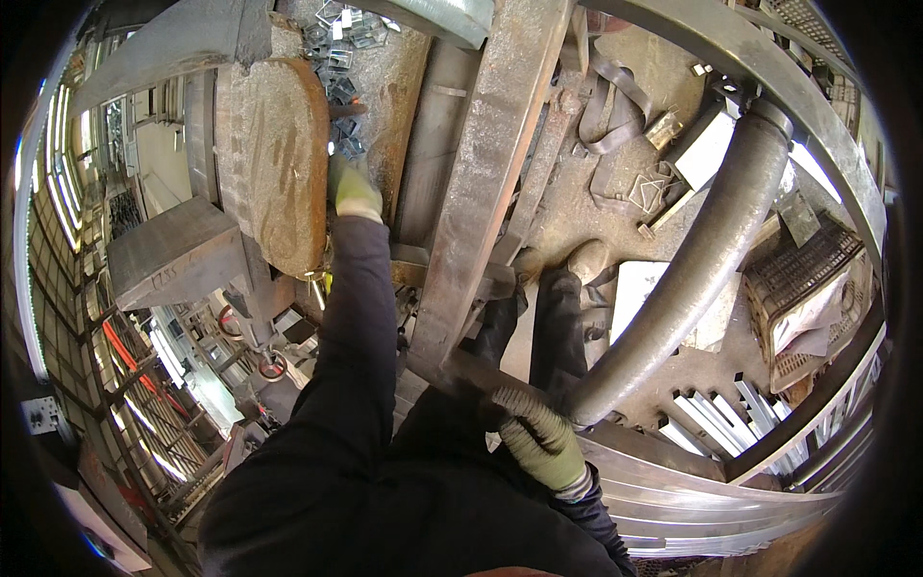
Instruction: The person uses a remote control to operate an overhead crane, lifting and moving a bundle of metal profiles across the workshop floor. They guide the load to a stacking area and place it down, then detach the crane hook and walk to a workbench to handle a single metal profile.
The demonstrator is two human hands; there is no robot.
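My left hand (354, 188), in a pale green glove, reaches out at the end of a dark sleeve. It lies at the near edge of a heap of small shiny metal pieces (338, 50) on a gritty surface. Its fingers are turned away from the camera, so I cannot tell whether they hold a piece. A rusty round plate (281, 163) stands just left of that hand. My right hand (538, 439), gloved the same, is curled over a dark steel bar (463, 369) close to my body. That bar is at the lower ends of a long rusty flat beam (486, 183) and a thick grey pipe (707, 252).
My boots (586, 258) stand on a dirty floor strewn with straps and scrap. A dark plastic crate (803, 279) sits at the right, with cut light metal profiles (716, 415) below it. A grey steel block (173, 252) and machine parts lie at the left.
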